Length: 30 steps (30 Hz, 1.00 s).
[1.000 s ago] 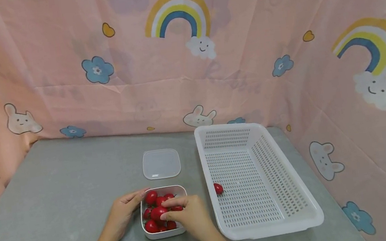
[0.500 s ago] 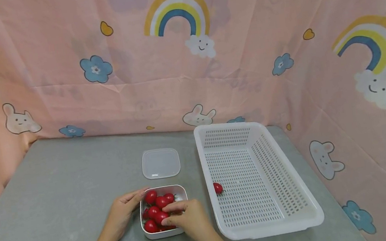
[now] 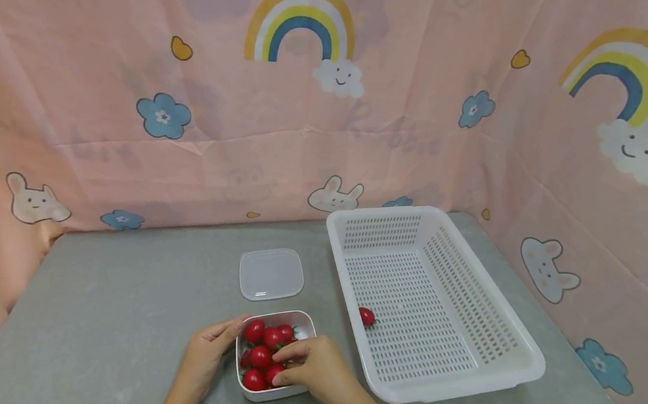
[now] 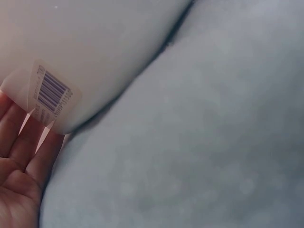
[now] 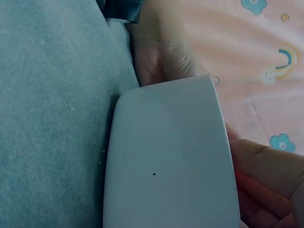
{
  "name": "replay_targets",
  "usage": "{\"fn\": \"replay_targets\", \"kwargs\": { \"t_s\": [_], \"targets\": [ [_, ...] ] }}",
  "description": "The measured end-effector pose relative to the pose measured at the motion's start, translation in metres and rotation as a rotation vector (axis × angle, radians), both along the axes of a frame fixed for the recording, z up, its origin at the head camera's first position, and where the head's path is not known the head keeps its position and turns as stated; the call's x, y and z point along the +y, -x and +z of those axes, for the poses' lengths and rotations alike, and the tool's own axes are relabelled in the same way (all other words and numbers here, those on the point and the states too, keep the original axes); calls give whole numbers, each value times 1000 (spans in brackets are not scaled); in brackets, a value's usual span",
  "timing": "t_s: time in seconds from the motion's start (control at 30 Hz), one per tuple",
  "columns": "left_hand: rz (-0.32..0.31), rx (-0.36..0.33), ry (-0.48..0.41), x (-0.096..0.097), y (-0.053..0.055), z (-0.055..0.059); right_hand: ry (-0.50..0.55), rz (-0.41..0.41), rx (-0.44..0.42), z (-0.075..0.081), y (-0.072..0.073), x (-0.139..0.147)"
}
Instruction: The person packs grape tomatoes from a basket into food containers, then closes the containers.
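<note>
The white box (image 3: 275,393) holds several red cherry tomatoes (image 3: 261,356), some hidden under my right hand. My left hand (image 3: 211,348) rests its extended fingers along the box's left side; the left wrist view shows the fingers (image 4: 46,154) against the outer wall by a barcode label (image 4: 51,92). My right hand (image 3: 321,365) reaches over the right rim, thumb and forefinger pinching at a cherry tomato (image 3: 273,373) near the front. In the right wrist view the box's outer wall (image 5: 166,152) hides most of the tomatoes, and the thumb (image 5: 270,164) stands beside it.
A translucent lid (image 3: 271,274) lies behind the box on the grey table (image 3: 117,311). To the right stands a white perforated basket (image 3: 522,353) with a single cherry tomato (image 3: 366,316) by its left wall. A pink patterned cloth (image 3: 232,159) hangs behind and at the sides.
Under my right fingers, a cherry tomato has moved down and slightly right, toward the front of the box. The left hand has stayed at the box's side.
</note>
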<state>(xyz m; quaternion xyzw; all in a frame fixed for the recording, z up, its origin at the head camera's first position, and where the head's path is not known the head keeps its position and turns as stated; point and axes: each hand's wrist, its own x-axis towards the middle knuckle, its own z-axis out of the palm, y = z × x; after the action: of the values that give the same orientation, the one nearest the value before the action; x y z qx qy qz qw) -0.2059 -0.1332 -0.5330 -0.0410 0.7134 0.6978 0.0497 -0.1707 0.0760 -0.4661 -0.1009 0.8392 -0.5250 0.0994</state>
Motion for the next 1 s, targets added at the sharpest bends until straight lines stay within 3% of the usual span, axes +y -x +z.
{"fn": "replay_targets", "kwargs": {
  "t_s": [0.27, 0.5, 0.57, 0.73, 0.87, 1.0],
  "targets": [
    [15, -9, 8, 0, 1, 1, 21, -18, 13, 12, -4, -2],
    [11, -1, -18, 1, 0, 0, 164, -51, 19, 65, -4, 8],
    [15, -4, -21, 1, 1, 0, 202, -78, 19, 79, 0, 15],
    [25, -15, -19, 2, 1, 0, 117, -194, 39, 99, 15, 39],
    [25, -18, -25, 3, 1, 0, 46, -262, 27, 102, 31, 60],
    [25, -15, -30, 3, 0, 0, 32, -272, 27, 98, 47, 80]
  ]
}}
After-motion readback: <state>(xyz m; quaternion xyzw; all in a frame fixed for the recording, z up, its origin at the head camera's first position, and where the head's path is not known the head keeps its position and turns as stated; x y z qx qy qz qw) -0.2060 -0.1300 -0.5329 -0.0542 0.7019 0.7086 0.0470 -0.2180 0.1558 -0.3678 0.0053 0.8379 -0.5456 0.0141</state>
